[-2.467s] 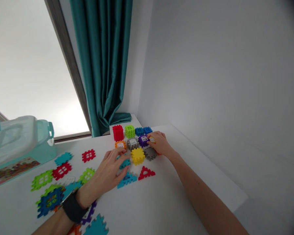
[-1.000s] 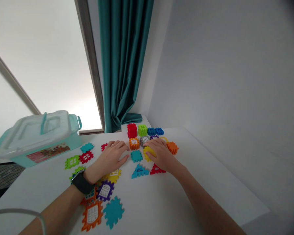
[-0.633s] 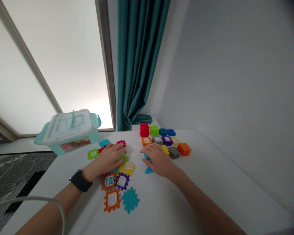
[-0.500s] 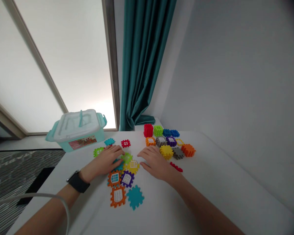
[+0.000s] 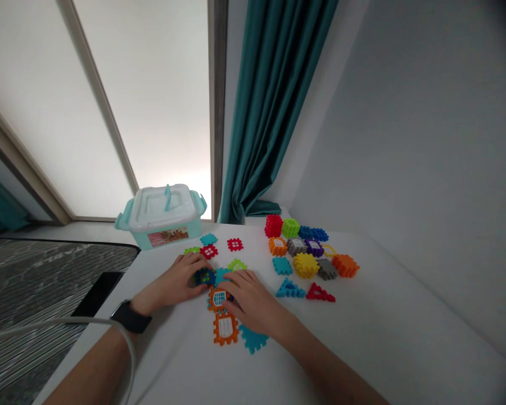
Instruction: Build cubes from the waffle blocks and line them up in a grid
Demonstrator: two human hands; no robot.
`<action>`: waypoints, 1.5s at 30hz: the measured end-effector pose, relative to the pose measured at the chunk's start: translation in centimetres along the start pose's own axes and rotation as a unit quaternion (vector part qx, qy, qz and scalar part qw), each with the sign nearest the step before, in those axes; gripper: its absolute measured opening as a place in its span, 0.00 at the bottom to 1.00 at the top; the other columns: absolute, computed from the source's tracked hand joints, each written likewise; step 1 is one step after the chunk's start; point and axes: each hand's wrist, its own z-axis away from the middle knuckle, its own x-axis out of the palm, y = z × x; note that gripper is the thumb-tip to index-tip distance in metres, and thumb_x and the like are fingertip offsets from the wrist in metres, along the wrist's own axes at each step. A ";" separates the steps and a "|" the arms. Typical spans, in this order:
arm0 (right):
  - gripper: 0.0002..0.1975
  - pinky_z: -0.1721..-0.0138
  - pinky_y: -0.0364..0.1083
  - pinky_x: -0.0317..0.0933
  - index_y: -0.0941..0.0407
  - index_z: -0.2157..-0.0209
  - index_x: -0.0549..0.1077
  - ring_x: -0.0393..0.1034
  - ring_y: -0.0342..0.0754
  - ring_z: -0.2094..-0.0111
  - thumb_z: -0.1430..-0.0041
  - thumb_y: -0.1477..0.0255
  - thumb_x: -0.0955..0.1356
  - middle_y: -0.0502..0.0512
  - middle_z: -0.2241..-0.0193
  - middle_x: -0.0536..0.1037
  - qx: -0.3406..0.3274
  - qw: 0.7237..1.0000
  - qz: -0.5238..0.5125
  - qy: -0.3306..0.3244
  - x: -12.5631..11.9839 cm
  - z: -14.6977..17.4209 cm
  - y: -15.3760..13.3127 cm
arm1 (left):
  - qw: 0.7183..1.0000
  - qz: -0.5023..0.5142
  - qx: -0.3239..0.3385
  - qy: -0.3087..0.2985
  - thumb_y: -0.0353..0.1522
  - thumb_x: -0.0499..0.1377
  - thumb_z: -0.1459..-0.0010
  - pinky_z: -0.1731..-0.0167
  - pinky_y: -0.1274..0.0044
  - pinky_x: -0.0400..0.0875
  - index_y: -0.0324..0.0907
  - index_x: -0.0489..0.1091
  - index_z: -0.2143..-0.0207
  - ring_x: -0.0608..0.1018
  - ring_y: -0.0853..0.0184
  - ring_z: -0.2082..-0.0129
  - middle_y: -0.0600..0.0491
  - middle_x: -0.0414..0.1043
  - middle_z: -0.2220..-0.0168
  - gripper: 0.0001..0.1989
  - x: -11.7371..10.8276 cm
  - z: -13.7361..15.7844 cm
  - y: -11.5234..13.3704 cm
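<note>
On the table lie interlocking building tiles with toothed edges. My left hand (image 5: 177, 283) is curled round a dark blue tile (image 5: 205, 276), thumb on the near side and fingers on the far side. My right hand (image 5: 255, 299) reaches over the middle of the loose tiles, fingers and thumb apart; a purple tile is mostly hidden beneath it. Between the hands are a light blue tile (image 5: 221, 275) and an orange window tile (image 5: 217, 300). Nearer me lie another orange tile (image 5: 225, 329) and a teal tile (image 5: 253, 339). A lime green tile (image 5: 237, 264) lies beyond my right fingers.
A teal storage box (image 5: 164, 216) with a closed lid stands at the back left. Red tiles (image 5: 235, 244) lie near it. Stacked tiles in several colours (image 5: 306, 265) stand on the right, with blue (image 5: 290, 288) and red triangular pieces (image 5: 320, 292) before them. A white cable (image 5: 67, 320) crosses my left forearm.
My right hand has moved left over the tiles, uncovering light blue pieces by the stacks. A dark blue tile now shows at my left hand. The camera view has shifted left.
</note>
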 end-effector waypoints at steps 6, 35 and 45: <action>0.11 0.43 0.57 0.59 0.50 0.50 0.72 0.65 0.55 0.44 0.34 0.69 0.68 0.57 0.46 0.73 0.001 1.000 -0.019 0.000 1.3 0.4 -0.1 | 1.000 -0.012 -0.019 -0.020 0.33 0.65 0.44 0.50 0.67 0.67 0.47 0.71 0.52 0.74 0.57 0.49 0.50 0.73 0.52 0.16 -0.2 0.6 0.0; 0.13 0.43 0.60 0.63 0.51 0.51 0.70 0.68 0.56 0.45 0.37 0.75 0.68 0.59 0.47 0.75 0.038 0.979 -0.086 0.182 2.1 1.7 2.2 | 0.991 0.097 0.043 0.080 0.31 0.64 0.40 0.45 0.64 0.67 0.45 0.63 0.44 0.71 0.57 0.48 0.47 0.70 0.48 0.23 2.1 -0.9 4.0; 0.13 0.44 0.59 0.65 0.52 0.51 0.70 0.69 0.55 0.45 0.36 0.77 0.66 0.59 0.47 0.75 0.007 0.979 -0.071 0.189 1.6 1.8 2.5 | 0.983 0.145 0.036 0.108 0.31 0.65 0.41 0.47 0.65 0.67 0.46 0.64 0.47 0.72 0.58 0.49 0.49 0.71 0.50 0.21 2.1 -0.8 4.2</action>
